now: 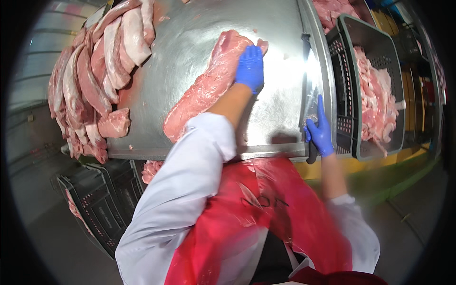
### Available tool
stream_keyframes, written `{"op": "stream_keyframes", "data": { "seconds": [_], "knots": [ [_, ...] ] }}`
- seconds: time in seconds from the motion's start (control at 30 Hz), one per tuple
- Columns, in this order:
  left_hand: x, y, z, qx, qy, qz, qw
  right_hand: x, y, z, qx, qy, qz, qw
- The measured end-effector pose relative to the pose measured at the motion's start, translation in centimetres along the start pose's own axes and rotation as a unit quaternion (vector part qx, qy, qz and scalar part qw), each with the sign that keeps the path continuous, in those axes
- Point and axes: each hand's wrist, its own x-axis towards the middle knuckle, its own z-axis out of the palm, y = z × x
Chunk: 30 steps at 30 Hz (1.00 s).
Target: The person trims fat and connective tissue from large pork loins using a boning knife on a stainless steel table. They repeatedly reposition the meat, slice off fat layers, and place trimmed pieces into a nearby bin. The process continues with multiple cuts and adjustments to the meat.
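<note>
A long pink pork loin (205, 90) lies slantwise on the metal worktable (190, 28). My left hand (250, 69), in a blue glove, holds the loin's far right edge with its fingers bent over the meat; a small flap shows beyond the fingertips. By the table's right rim, my blue-gloved right hand (320, 130) is closed around a knife (311, 154), its index finger stretched forward. The dark handle end sticks out beneath the hand. Glare blurs the blade. Close by lies a long thin tool with a dark handle (306, 42), its kind unclear.
Strips and slabs of meat (90, 76) are heaped at the table's left edge. Beyond the right rim stands a dark crate (398, 118) with meat trimmings (375, 95). More meat (335, 12) lies at far right. Another crate (107, 209) stands low on the left.
</note>
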Motion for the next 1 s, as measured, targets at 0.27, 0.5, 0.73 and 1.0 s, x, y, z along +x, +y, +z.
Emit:
{"op": "stream_keyframes", "data": {
  "seconds": [0.27,0.5,0.73,1.0],
  "knots": [
    [-4.8,-0.7,-4.8,-0.190,-0.226,-0.089,0.951,-2.1,0.1,-1.2,0.013,0.044,0.002,0.999],
    [-22.4,-9.8,-22.3,-0.330,-0.093,-0.338,0.876,-0.5,0.0,1.0,-0.011,-0.011,-0.013,1.000],
    [-43.1,-18.6,-32.3,-0.237,-0.228,-0.515,0.791,2.7,0.3,5.3,-0.005,-0.100,-0.022,0.995],
    [-12.3,-17.0,-12.4,-0.153,-0.160,-0.333,0.917,7.3,-1.8,12.7,-0.031,-0.177,-0.097,0.979]
  ]
}}
